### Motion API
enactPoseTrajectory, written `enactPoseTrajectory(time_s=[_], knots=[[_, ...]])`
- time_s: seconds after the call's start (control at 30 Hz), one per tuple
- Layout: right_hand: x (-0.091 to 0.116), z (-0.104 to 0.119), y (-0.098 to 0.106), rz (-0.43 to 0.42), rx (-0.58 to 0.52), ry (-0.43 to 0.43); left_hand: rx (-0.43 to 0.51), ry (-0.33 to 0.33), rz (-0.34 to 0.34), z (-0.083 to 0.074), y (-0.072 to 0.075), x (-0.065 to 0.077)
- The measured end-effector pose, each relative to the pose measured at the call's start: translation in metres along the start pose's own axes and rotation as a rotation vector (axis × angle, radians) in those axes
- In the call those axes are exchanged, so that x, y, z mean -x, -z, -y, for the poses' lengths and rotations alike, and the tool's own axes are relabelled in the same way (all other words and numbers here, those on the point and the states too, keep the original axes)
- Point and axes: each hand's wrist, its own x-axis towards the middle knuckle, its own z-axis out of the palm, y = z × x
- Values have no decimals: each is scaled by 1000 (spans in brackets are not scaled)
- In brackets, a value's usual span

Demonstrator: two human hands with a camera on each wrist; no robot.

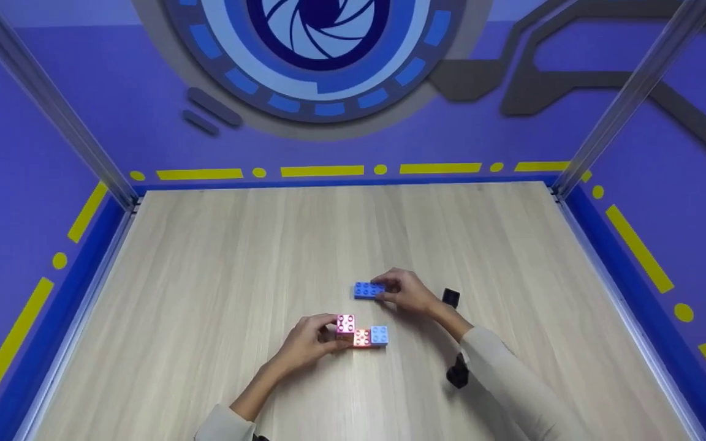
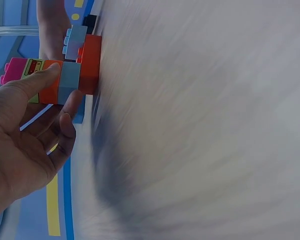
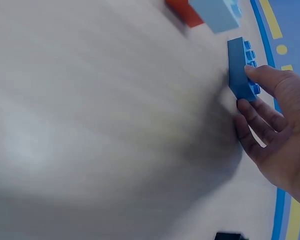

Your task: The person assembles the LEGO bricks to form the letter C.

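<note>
My left hand [image 1: 307,341] grips a short tower of toy building bricks, with its thumb on an orange brick [image 2: 51,86]. A pink brick [image 1: 345,323] tops this tower, above a printed green brick [image 2: 34,67]; a grey-blue brick [image 2: 69,82] lies under the orange one. The tower rises from one end of a red base brick [image 2: 92,60], and a light blue brick [image 1: 379,335] sits at the base's other end. Just beyond, my right hand [image 1: 411,291] pinches the right end of a blue eight-stud brick [image 1: 365,290], studs up, apart from the tower.
Pale wood-grain tabletop [image 1: 218,263] surrounds the bricks. Blue-purple panels with yellow marks [image 1: 322,171] enclose its back and sides, with metal posts [image 1: 629,98] at the back corners. Black gear pieces [image 1: 458,372] show beside the right wrist and forearm.
</note>
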Motion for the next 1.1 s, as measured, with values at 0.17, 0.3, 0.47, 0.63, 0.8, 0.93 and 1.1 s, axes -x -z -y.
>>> enactPoseTrajectory(time_s=[0.17,0.3,0.47,0.63,0.8,0.93,1.1], knots=[[14,-9,10,-45,17,-11,1,14,-3,-2,-2,-2],[23,-10,12,-70,47,-26,3,24,2,0,-3,-1],[25,-10,9,-115,80,-45,7,11,-9,1,-3,-4],[19,-11,2,-150,140,-37,-3,16,-31,1,-3,-11],[18,-8,1,-185,175,-39,-16,6,-50,2,-2,-19],[22,-3,9,-226,166,-46,4,-2,-53,3,-1,-24],[27,5,24,-240,141,5,47,-18,-45,6,2,-28]])
